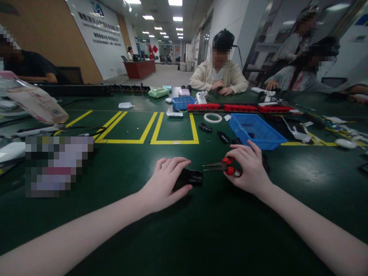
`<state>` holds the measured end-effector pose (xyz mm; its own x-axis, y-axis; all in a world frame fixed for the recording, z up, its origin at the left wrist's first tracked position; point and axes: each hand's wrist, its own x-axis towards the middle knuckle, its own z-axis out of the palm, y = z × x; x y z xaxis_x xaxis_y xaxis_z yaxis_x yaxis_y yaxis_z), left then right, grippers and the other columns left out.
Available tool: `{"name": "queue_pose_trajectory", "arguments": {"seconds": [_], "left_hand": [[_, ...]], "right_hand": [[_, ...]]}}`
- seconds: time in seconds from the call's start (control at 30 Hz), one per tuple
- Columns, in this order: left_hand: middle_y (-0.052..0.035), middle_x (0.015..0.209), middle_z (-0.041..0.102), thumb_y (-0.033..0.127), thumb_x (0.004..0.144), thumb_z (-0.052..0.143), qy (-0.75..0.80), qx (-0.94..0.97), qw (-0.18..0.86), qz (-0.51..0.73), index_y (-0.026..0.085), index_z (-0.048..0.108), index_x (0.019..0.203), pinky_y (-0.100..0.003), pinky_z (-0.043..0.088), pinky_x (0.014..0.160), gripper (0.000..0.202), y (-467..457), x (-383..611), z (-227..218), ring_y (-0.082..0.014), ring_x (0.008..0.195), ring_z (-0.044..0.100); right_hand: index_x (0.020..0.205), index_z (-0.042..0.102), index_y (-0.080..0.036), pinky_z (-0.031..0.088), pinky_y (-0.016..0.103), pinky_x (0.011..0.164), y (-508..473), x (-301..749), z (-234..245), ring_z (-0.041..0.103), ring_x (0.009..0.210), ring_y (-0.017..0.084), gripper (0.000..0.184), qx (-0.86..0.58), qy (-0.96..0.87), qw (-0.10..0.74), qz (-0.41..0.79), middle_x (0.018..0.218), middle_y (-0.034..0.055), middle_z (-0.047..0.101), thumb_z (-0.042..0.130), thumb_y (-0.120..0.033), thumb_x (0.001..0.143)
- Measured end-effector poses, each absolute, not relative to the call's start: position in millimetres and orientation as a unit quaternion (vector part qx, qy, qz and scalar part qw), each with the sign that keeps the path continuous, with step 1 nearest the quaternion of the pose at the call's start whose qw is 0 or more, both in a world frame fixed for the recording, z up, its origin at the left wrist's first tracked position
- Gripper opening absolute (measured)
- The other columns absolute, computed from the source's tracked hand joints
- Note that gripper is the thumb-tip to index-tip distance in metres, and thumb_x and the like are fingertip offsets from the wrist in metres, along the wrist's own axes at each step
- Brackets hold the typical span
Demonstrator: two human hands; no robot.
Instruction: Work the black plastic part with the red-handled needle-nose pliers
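My left hand (168, 184) is closed round a black cylindrical plastic part (195, 177) that lies low over the green table. Its ribbed end pokes out to the right, while the rest is covered by my palm and fingers. In my right hand (247, 166) is a pair of needle-nose pliers (220, 166) with red handles. Their thin jaws are slightly apart and point left, just beyond the end of the black part; I cannot tell whether they touch it. Past my right hand lie similar black parts (223, 137), one more (205, 127) further off.
A blue bin (258, 132) stands behind my right hand, with a white ring (212, 118) to its left. Red strips (230, 108) and a smaller blue bin (183, 102) sit further back. A tilted bottle (37, 99) is at the left. A person (218, 73) sits across the table.
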<state>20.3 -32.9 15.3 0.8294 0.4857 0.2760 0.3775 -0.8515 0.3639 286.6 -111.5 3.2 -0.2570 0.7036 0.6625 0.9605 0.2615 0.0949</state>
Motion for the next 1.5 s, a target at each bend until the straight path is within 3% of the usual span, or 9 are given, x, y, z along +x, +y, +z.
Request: {"name": "queue_pose_trajectory", "arguments": {"seconds": [0.17, 0.27, 0.4, 0.53, 0.87, 1.1, 1.23, 1.5], "left_hand": [[-0.0118, 0.134, 0.05, 0.048, 0.086, 0.058, 0.23, 0.946, 0.169, 0.157, 0.015, 0.044, 0.133, -0.047, 0.03, 0.104, 0.058, -20.7, 31.4, 12.8, -0.0289, 0.122, 0.046], [-0.0096, 0.126, 0.054, 0.048, 0.085, 0.06, 0.235, 0.944, 0.167, 0.161, 0.017, 0.049, 0.127, -0.044, 0.034, 0.099, 0.053, -19.6, 32.1, 11.7, -0.0273, 0.115, 0.049], [-0.0058, 0.109, 0.059, 0.039, 0.086, 0.06, 0.234, 0.946, 0.165, 0.15, 0.017, 0.059, 0.107, -0.04, 0.039, 0.09, 0.031, -17.0, 28.7, 8.5, -0.0241, 0.102, 0.052], [-0.0056, 0.107, 0.058, 0.045, 0.087, 0.06, 0.239, 0.942, 0.189, 0.139, 0.017, 0.06, 0.1, -0.036, 0.041, 0.082, 0.032, -13.7, 29.1, 7.7, -0.0231, 0.097, 0.053], [-0.0056, 0.111, 0.058, 0.054, 0.078, 0.067, 0.242, 0.944, 0.185, 0.127, 0.018, 0.055, 0.11, -0.039, 0.039, 0.087, 0.05, -14.5, 27.3, 9.7, -0.0246, 0.1, 0.053], [-0.0065, 0.111, 0.057, 0.045, 0.082, 0.065, 0.223, 0.95, 0.181, 0.124, 0.017, 0.057, 0.103, -0.037, 0.041, 0.086, 0.036, -11.4, 25.5, 8.3, -0.0233, 0.099, 0.052], [-0.0044, 0.099, 0.061, 0.041, 0.084, 0.063, 0.232, 0.943, 0.193, 0.141, 0.016, 0.057, 0.098, -0.034, 0.042, 0.08, 0.029, -13.6, 26.0, 11.1, -0.0211, 0.091, 0.055], [-0.0015, 0.084, 0.063, 0.044, 0.091, 0.053, 0.255, 0.931, 0.238, 0.107, 0.017, 0.054, 0.104, -0.027, 0.039, 0.06, 0.03, -16.8, 26.2, 12.0, -0.0169, 0.07, 0.058]], "right_hand": [[0.098, 0.054, -0.021, 0.031, 0.051, 0.105, -89.0, 282.6, -4.3, 0.061, 0.105, 0.025, 0.032, -0.543, -0.771, 0.222, -0.248, 0.103, 0.0068, 0.067, 0.051, -0.008, 0.069], [0.093, 0.056, -0.021, 0.033, 0.049, 0.105, -72.6, 280.4, -5.5, 0.063, 0.094, 0.023, 0.026, -0.532, -0.782, 0.21, -0.248, 0.096, 0.0062, 0.068, 0.051, -0.011, 0.069], [0.09, 0.059, -0.02, 0.033, 0.048, 0.106, -53.9, 278.7, -7.0, 0.063, 0.089, 0.024, 0.022, -0.518, -0.795, 0.198, -0.246, 0.09, 0.0059, 0.068, 0.055, -0.017, 0.068], [0.091, 0.06, -0.02, 0.037, 0.045, 0.103, -50.6, 280.6, -8.5, 0.063, 0.091, 0.024, 0.021, -0.517, -0.798, 0.193, -0.241, 0.092, 0.0063, 0.068, 0.057, -0.022, 0.07], [0.089, 0.063, -0.019, 0.039, 0.044, 0.093, -54.2, 281.2, -7.8, 0.061, 0.089, 0.025, 0.02, -0.508, -0.807, 0.163, -0.254, 0.092, 0.008, 0.068, 0.055, -0.021, 0.071], [0.088, 0.063, -0.018, 0.037, 0.045, 0.095, -55.0, 281.1, -7.6, 0.059, 0.088, 0.026, 0.018, -0.511, -0.806, 0.152, -0.258, 0.09, 0.0085, 0.067, 0.053, -0.023, 0.074], [0.088, 0.063, -0.02, 0.037, 0.047, 0.097, -55.2, 280.8, -7.5, 0.058, 0.09, 0.027, 0.017, -0.519, -0.8, 0.163, -0.253, 0.09, 0.0079, 0.066, 0.054, -0.024, 0.073], [0.088, 0.062, -0.021, 0.038, 0.046, 0.098, -54.6, 280.6, -8.4, 0.059, 0.087, 0.026, 0.018, -0.525, -0.795, 0.17, -0.252, 0.089, 0.0067, 0.066, 0.055, -0.024, 0.072]]}}
